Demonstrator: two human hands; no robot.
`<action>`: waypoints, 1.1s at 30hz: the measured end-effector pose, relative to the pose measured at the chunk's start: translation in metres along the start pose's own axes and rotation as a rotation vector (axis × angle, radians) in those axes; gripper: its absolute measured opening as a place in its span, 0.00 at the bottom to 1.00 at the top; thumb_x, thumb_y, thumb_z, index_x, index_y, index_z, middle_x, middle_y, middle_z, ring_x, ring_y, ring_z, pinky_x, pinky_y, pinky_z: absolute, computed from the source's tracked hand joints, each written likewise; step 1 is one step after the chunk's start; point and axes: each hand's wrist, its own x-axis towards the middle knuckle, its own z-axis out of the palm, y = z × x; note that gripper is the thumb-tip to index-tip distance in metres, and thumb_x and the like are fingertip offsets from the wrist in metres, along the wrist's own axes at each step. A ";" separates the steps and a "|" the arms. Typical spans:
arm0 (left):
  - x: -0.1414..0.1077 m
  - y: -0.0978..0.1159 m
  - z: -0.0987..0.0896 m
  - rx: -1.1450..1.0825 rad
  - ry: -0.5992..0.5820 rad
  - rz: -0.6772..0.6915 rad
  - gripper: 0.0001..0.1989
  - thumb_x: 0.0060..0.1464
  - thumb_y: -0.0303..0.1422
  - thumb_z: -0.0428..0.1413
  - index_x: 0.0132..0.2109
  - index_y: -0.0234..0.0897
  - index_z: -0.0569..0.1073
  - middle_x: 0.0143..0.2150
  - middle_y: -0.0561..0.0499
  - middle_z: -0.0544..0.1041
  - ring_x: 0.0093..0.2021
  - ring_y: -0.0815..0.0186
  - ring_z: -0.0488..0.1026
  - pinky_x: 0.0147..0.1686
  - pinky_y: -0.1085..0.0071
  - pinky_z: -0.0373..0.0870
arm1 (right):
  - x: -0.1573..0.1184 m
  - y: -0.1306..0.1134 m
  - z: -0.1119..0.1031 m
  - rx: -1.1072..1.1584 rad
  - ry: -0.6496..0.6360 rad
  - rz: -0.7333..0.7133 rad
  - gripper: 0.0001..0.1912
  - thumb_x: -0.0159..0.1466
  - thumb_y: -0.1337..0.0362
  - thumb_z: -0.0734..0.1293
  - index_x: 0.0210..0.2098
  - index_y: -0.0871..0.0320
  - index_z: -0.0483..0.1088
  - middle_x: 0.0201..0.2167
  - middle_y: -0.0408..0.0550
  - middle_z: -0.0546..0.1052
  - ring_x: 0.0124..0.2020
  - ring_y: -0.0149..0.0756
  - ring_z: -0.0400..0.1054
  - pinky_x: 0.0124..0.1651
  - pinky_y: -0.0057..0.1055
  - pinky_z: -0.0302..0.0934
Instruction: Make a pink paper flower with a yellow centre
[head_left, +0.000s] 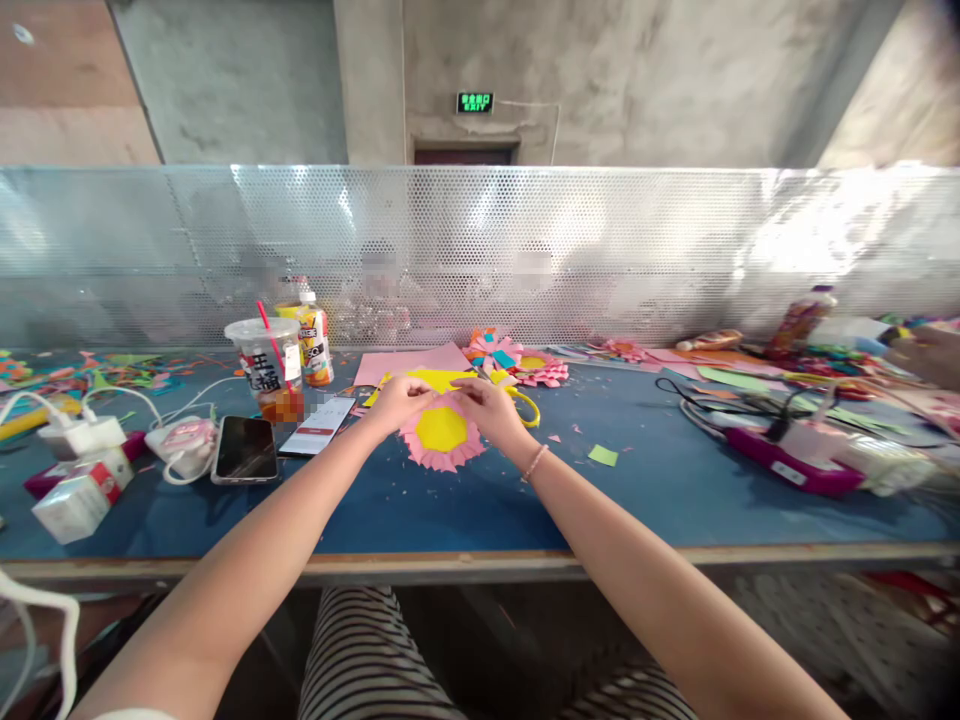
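Observation:
A paper flower (441, 430) with a yellow centre and pleated pink petals is held just above the blue table. My left hand (403, 402) pinches its upper left edge. At the upper right edge, my right hand (489, 408) has its fingers closed on the same flower. Close beside the right hand lie scissors with a yellow handle (529, 408), their blades mostly hidden. Yellow paper (435, 377) and a pink sheet (412, 362) lie behind the hands. Finished-looking pink flowers (536, 369) rest just beyond the right hand.
On the left are a lidded cup (268, 370) with a red straw, a bottle (315, 340), phones (245, 448) and chargers (81, 436). A green paper scrap (603, 456) lies right of centre. Farther right stands a purple power strip (791, 465) with cables. A perforated metal screen (600, 260) closes the back.

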 end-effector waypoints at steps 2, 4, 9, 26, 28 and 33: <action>0.001 -0.004 0.000 -0.021 0.013 -0.014 0.14 0.43 0.40 0.55 0.30 0.31 0.75 0.28 0.48 0.76 0.30 0.66 0.70 0.32 0.71 0.64 | 0.000 -0.003 -0.002 -0.026 0.022 0.021 0.16 0.58 0.57 0.59 0.35 0.61 0.71 0.28 0.47 0.74 0.31 0.32 0.68 0.33 0.27 0.62; 0.003 -0.008 0.000 -0.035 0.045 -0.043 0.14 0.42 0.39 0.55 0.30 0.31 0.74 0.27 0.48 0.76 0.29 0.66 0.70 0.32 0.71 0.64 | 0.000 -0.004 -0.004 -0.034 0.007 0.056 0.17 0.58 0.56 0.57 0.30 0.61 0.71 0.25 0.46 0.73 0.28 0.31 0.66 0.30 0.27 0.60; 0.003 -0.012 0.001 -0.047 0.112 -0.096 0.11 0.41 0.38 0.55 0.26 0.32 0.73 0.25 0.49 0.74 0.27 0.68 0.69 0.29 0.73 0.63 | 0.002 0.002 -0.003 -0.035 -0.032 0.071 0.09 0.51 0.62 0.64 0.29 0.62 0.70 0.26 0.46 0.73 0.28 0.30 0.67 0.32 0.27 0.61; -0.001 -0.008 0.005 -0.017 -0.125 -0.051 0.14 0.39 0.37 0.59 0.33 0.32 0.75 0.28 0.49 0.74 0.21 0.74 0.63 0.20 0.76 0.58 | -0.002 -0.002 0.001 -0.169 -0.164 0.013 0.07 0.53 0.70 0.62 0.30 0.62 0.71 0.28 0.48 0.76 0.29 0.29 0.68 0.33 0.26 0.61; 0.000 -0.009 0.005 -0.054 -0.138 -0.097 0.14 0.39 0.37 0.59 0.33 0.32 0.74 0.25 0.50 0.73 0.19 0.75 0.62 0.19 0.76 0.57 | -0.002 -0.003 0.001 -0.174 -0.168 0.020 0.07 0.52 0.70 0.61 0.30 0.62 0.71 0.28 0.48 0.75 0.29 0.29 0.68 0.32 0.25 0.61; -0.001 -0.005 0.003 -0.206 -0.177 -0.194 0.11 0.39 0.32 0.59 0.32 0.31 0.73 0.18 0.54 0.68 0.15 0.77 0.59 0.16 0.77 0.54 | -0.002 -0.005 0.001 -0.117 -0.148 0.026 0.06 0.51 0.69 0.62 0.28 0.63 0.69 0.26 0.47 0.75 0.28 0.30 0.68 0.32 0.26 0.61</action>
